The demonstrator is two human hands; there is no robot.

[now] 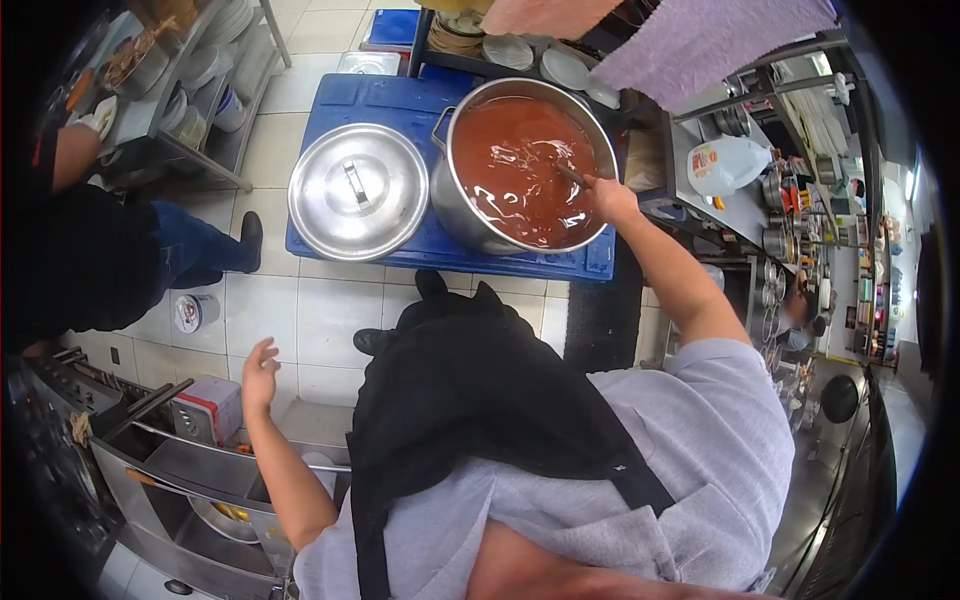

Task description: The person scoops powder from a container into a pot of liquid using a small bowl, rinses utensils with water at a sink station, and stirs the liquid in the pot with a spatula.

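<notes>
My right hand is closed around the handle of a long utensil over the right side of a large metal stockpot. The utensil's lower end is sunk in the red-orange sauce, so its kind is hidden. Sauce fills the pot almost to the rim, and its surface is rippled. Left of the pot, a round metal lid lies with its handle up on the blue plastic surface that bears both. My left hand hangs low at my left side, fingers loosely apart and holding nothing.
A co-worker stands at the left, near a metal shelf of dishes. A tub stands on the tiled floor. Behind my left arm is a metal counter unit. At right, a large plastic jug rests on a shelf; cloths hang above.
</notes>
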